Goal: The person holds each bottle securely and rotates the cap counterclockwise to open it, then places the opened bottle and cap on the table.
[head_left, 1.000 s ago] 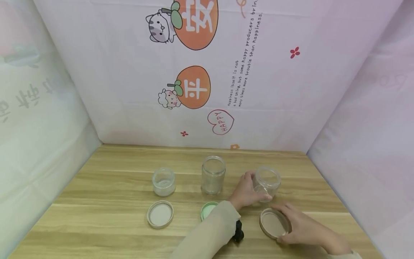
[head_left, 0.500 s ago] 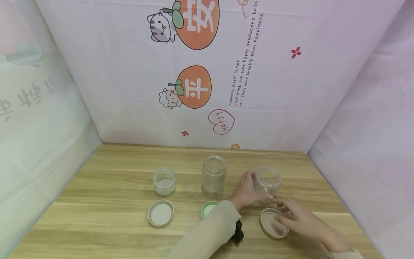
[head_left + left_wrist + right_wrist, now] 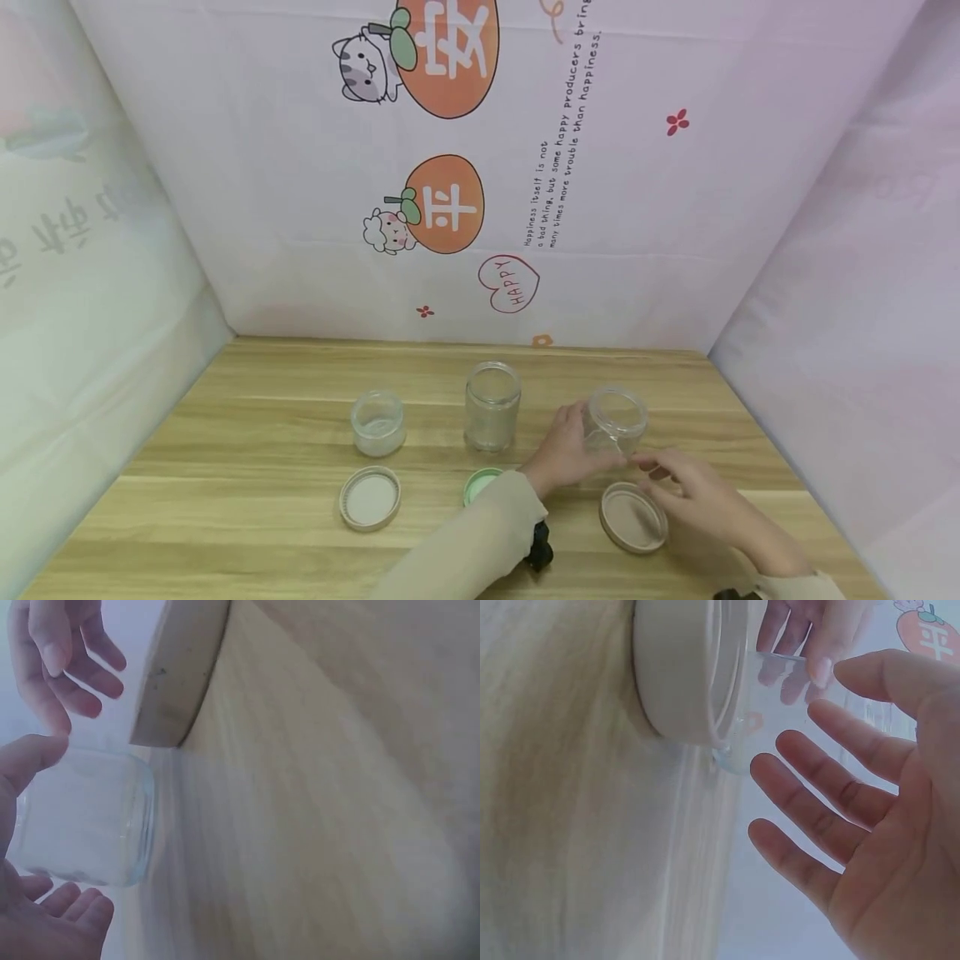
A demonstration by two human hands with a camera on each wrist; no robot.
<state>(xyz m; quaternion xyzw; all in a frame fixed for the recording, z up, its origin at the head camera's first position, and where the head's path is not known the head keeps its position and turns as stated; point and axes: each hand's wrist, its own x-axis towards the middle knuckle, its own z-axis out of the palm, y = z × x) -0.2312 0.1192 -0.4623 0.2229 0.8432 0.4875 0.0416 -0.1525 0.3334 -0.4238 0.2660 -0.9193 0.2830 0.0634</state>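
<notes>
At the right of the table stands a clear glass jar [image 3: 621, 417], upright and without a lid. My left hand [image 3: 567, 450] holds it from the left, thumb across the near side and fingers behind. In the left wrist view the jar [image 3: 82, 814] lies between thumb and fingers. My right hand [image 3: 697, 497] hovers above and right of a beige round lid [image 3: 633, 518], its fingers loosely bent and holding nothing. The lid lies inside up on the table, in front of the jar. The right wrist view shows the fingers spread apart near the lid [image 3: 676, 667].
A taller glass jar [image 3: 492, 410] stands mid-table, with a green lid [image 3: 480, 482] partly hidden by the left sleeve. Farther left are a short glass jar [image 3: 377, 425] and another beige lid [image 3: 370, 498]. Fabric walls enclose the wooden table [image 3: 225, 467].
My right hand has let go of the beige lid, which stays on the table, and has risen slightly toward the jar. The left hand has kept its hold on the jar.
</notes>
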